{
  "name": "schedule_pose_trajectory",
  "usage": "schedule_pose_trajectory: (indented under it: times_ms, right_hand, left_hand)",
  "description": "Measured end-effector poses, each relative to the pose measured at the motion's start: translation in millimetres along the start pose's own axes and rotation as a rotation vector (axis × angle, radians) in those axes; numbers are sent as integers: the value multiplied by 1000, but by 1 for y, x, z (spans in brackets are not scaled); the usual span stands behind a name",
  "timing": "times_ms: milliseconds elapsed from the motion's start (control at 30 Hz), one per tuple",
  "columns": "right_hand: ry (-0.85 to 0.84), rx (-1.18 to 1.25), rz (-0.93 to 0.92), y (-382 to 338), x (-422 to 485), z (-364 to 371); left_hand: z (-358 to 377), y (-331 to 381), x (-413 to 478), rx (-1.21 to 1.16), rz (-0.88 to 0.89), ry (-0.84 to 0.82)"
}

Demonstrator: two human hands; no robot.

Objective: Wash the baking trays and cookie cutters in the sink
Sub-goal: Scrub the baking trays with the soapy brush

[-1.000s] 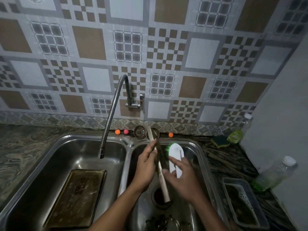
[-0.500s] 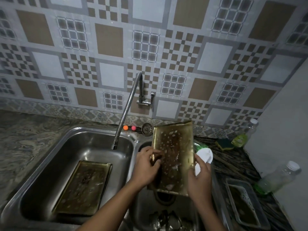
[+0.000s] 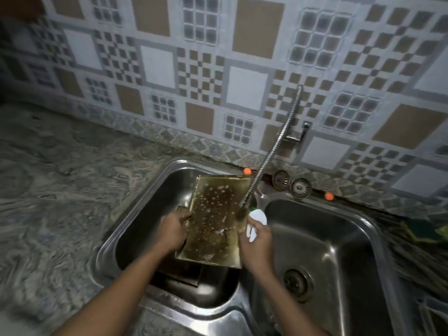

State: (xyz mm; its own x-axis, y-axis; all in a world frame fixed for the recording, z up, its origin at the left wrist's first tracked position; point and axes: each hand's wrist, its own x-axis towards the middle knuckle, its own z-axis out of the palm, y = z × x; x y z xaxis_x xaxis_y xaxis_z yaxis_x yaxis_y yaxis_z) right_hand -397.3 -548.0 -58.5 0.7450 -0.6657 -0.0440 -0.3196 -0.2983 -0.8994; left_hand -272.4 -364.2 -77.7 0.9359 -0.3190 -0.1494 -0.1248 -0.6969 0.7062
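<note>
Over left basin [image 3: 135, 229], 12 o'clock from wrists: soapy baking tray [image 3: 213, 221] held tilted, left hand [image 3: 173, 232] gripping its left edge, right hand [image 3: 254, 241] steadying right edge while clutching white brush [image 3: 255, 223]. Suds unrinsed; second tray [image 3: 186, 275] beneath awaits washing; cutters unseen.

We see two bare forearms coming up from the bottom edge, and there are no sleeves on either one as far as the picture reaches. Left hand [image 3: 173, 231] bare, right hand [image 3: 257, 246] bare too: no gloves, no rings, no watch or band at the wrists (the light is dim, mind, and edges blur).
</note>
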Motion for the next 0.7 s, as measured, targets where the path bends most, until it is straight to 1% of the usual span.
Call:
schedule_pose_trajectory:
  times_ms: [100, 200, 267, 333, 433, 500, 567, 700]
  right_hand:
    - [-114, -62, 64, 11, 8, 47]
    - [-218, -59, 215, 32, 10, 81]
    - [-247, -41, 297, 38, 4, 92]
    - [-285, -21, 379, 46, -1, 99]
    - [-328, -6, 521, 62, -3, 107]
    - [-374, -35, 553, 67, -3, 111]
    - [-396, -48, 565, 72, 2, 115]
    - [-419, -75, 567, 80, 9, 127]
  left_hand:
    - [-18, -39, 16, 113, -47, 0]
    - [-17, -74, 28, 252, -64, -52]
    - [-7, -102, 37, 336, -96, -93]
    - [3, -119, 43, 355, -126, -135]
    - [12, -126, 49, 362, -150, -196]
    - [16, -132, 52, 377, -154, -217]
    - [21, -138, 55, 385, -153, -203]
    - [25, -138, 58, 411, -93, -185]
